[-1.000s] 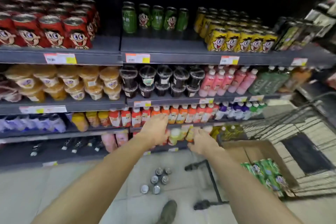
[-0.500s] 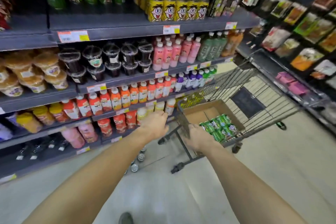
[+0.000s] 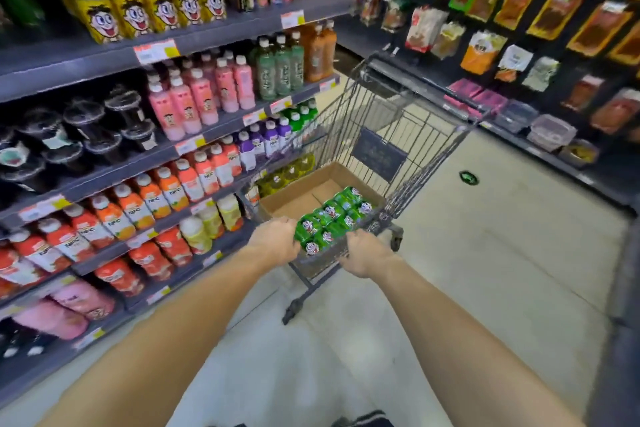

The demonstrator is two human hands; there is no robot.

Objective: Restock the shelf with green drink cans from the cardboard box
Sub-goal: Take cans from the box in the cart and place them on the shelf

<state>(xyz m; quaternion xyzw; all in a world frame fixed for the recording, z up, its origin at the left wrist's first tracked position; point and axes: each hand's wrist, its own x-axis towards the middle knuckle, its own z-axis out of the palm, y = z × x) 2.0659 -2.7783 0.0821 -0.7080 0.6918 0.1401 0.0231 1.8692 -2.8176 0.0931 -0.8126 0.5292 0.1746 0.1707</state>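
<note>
Several green drink cans (image 3: 334,215) with a cartoon face lie packed in the right half of an open cardboard box (image 3: 294,192) inside a wire shopping cart (image 3: 408,135). My left hand (image 3: 277,239) curls over the nearest can on the left of the pack. On the right of the same row, my right hand (image 3: 363,253) curls over the nearest can. Both hands show their backs, so the fingertips are hidden. On the top shelf (image 3: 69,62), at the far left edge, stands a dark green can (image 3: 20,7), beside yellow cans (image 3: 156,7).
Shelves of bottled drinks (image 3: 194,104) run along the left, close to the cart's left side. Hanging snack packs (image 3: 554,17) fill the rack on the right. Pale floor (image 3: 485,270) lies right of the cart and under my arms.
My view has swung right, from the shelf to the cart. Both hands moved from in front of the lower shelves down into the box and closed on the nearest green cans.
</note>
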